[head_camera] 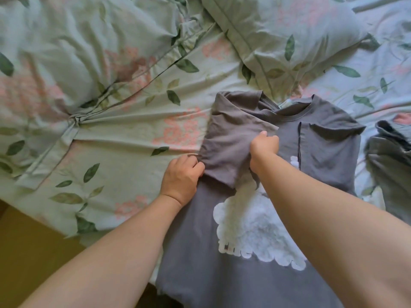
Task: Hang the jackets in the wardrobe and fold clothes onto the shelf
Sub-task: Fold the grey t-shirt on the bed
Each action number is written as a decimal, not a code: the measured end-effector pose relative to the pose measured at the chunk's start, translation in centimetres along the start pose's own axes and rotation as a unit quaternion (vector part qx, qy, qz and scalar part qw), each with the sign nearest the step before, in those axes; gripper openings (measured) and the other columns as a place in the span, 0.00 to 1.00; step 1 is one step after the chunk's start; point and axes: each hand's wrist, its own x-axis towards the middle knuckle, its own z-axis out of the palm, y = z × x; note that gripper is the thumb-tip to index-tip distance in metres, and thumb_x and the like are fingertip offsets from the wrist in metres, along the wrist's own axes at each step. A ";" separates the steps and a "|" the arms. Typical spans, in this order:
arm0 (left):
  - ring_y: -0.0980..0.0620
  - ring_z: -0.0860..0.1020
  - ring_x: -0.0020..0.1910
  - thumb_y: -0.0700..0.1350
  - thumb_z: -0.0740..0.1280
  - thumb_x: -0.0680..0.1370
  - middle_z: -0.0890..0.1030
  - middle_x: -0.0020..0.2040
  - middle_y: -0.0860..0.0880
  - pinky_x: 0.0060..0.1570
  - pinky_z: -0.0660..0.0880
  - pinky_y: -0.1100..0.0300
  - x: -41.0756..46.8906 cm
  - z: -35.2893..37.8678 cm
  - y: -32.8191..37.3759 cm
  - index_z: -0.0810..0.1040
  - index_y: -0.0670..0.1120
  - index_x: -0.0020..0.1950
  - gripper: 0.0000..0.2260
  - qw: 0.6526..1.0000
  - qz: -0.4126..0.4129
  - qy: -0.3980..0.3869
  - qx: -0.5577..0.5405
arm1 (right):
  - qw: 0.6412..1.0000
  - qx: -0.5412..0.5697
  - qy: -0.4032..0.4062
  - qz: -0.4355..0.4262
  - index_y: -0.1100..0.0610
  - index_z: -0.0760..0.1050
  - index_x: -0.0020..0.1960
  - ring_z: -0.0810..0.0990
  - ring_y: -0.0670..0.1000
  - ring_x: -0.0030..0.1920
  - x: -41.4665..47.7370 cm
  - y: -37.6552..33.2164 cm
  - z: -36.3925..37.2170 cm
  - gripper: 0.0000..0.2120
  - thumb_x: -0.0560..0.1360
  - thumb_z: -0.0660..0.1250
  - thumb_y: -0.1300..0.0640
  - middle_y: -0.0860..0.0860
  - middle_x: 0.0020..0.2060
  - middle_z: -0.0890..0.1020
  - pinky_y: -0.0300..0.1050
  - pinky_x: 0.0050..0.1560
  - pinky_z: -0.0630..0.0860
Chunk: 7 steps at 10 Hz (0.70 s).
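A dark grey T-shirt (pixel 324 150) with a white cloud print lies front up on the bed, its collar pointing away from me. Its left sleeve and shoulder (pixel 226 138) are turned inward over the chest. My left hand (pixel 181 176) pinches the shirt's left edge at the fold. My right hand (pixel 263 146) grips the edge of the folded-over sleeve near the middle of the chest. The right sleeve also lies tucked in over the body.
The bed (pixel 124 134) has a pale green sheet with leaves and pink flowers. A pillow (pixel 278 34) in the same fabric lies beyond the shirt. Another grey garment (pixel 389 161) lies crumpled at the right edge. Wooden floor (pixel 26 252) shows at the lower left.
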 end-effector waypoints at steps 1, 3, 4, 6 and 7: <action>0.41 0.74 0.39 0.36 0.71 0.71 0.74 0.41 0.45 0.36 0.70 0.48 -0.5 0.1 -0.1 0.78 0.47 0.47 0.08 1.000 -0.015 -0.013 -0.003 | 0.999 -0.014 0.026 0.013 0.65 0.63 0.75 0.74 0.59 0.67 0.6 0.8 0.0 0.22 0.85 0.53 0.54 0.61 0.71 0.72 0.43 0.48 0.69; 0.42 0.73 0.39 0.38 0.74 0.72 0.75 0.41 0.45 0.34 0.66 0.51 0.6 0.3 0.0 0.78 0.46 0.44 0.07 1.000 0.011 -0.023 0.018 | 0.991 -0.055 0.121 0.028 0.61 0.64 0.72 0.70 0.60 0.69 0.3 1.7 -1.2 0.19 0.87 0.49 0.50 0.60 0.73 0.68 0.51 0.66 0.66; 0.42 0.72 0.38 0.38 0.72 0.75 0.74 0.40 0.45 0.35 0.65 0.50 0.5 0.4 0.1 0.77 0.46 0.44 0.05 0.998 0.055 -0.004 0.015 | 0.993 -0.049 0.105 0.024 0.62 0.65 0.72 0.71 0.62 0.69 0.2 2.9 -1.8 0.22 0.85 0.54 0.47 0.60 0.71 0.71 0.53 0.67 0.68; 0.40 0.74 0.38 0.41 0.63 0.71 0.75 0.41 0.44 0.36 0.68 0.50 0.2 0.3 0.3 0.75 0.45 0.42 0.02 0.997 0.068 -0.034 -0.018 | 0.995 -0.067 0.062 0.040 0.62 0.70 0.72 0.73 0.63 0.68 -1.5 4.1 -2.6 0.29 0.81 0.61 0.42 0.59 0.69 0.75 0.53 0.68 0.68; 0.41 0.74 0.38 0.45 0.60 0.71 0.76 0.40 0.45 0.36 0.69 0.50 1.6 -0.4 0.6 0.76 0.46 0.42 0.06 0.997 0.003 -0.045 -0.059 | 0.992 -0.113 0.045 0.012 0.61 0.70 0.71 0.73 0.63 0.66 -2.4 4.5 -2.2 0.27 0.80 0.61 0.43 0.59 0.67 0.76 0.54 0.67 0.70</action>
